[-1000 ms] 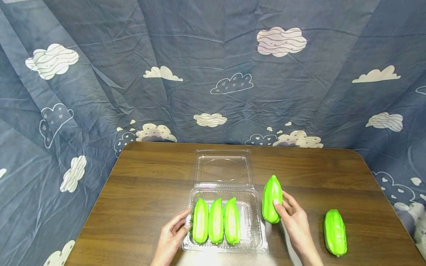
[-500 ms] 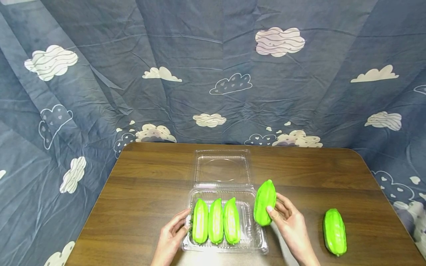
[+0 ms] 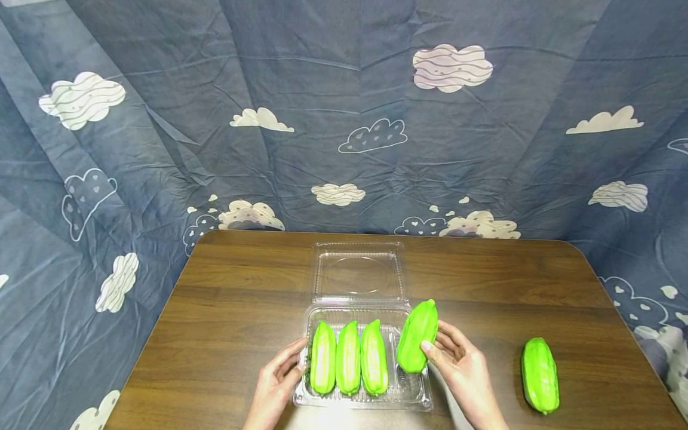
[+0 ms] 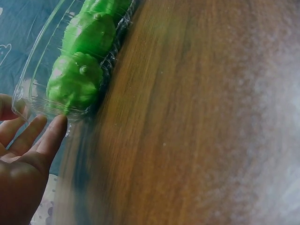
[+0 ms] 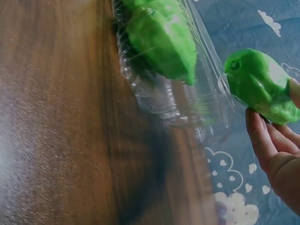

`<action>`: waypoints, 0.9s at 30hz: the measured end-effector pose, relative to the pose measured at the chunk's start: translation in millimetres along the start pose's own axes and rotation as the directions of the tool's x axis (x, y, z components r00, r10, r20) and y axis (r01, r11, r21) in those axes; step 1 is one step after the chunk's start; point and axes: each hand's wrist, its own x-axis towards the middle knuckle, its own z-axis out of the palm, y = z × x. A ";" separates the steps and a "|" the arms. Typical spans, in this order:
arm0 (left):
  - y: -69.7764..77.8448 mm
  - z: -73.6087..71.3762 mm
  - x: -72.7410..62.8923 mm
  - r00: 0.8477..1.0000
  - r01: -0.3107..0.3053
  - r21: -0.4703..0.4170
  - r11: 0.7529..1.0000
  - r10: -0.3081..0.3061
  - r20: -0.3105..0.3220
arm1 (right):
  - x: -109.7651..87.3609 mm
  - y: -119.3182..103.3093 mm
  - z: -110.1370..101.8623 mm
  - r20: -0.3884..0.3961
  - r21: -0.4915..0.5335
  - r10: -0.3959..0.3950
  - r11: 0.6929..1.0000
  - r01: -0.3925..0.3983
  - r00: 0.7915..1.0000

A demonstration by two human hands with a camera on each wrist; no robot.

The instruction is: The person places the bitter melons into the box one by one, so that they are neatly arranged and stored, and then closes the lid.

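Fruit (image 3: 417,338), pinched from its right by the right hand (image 3: 461,369), hangs over the right side of the clear container (image 3: 400,391), its far end slanting rightward of three near-parallel fruits (image 3: 349,358) inside, while the left hand (image 3: 275,377), fingers extended, touches the opposite wall.
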 end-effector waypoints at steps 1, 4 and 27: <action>0.1 0.0 0.1 1.000 0.001 0.000 1.000 -0.001 0.000 | -0.7 -0.1 1.0 -0.001 0.002 0.001 1.000 -0.001 1.000; 0.7 0.2 0.4 1.000 0.001 -0.005 1.000 -0.001 0.000 | -3.0 -0.3 4.0 0.006 0.023 0.001 1.000 -0.001 1.000; -1.7 -0.7 0.7 1.000 -0.020 -0.007 1.000 0.020 0.005 | -12.3 2.7 19.4 -0.024 -0.204 -0.094 0.975 0.087 0.995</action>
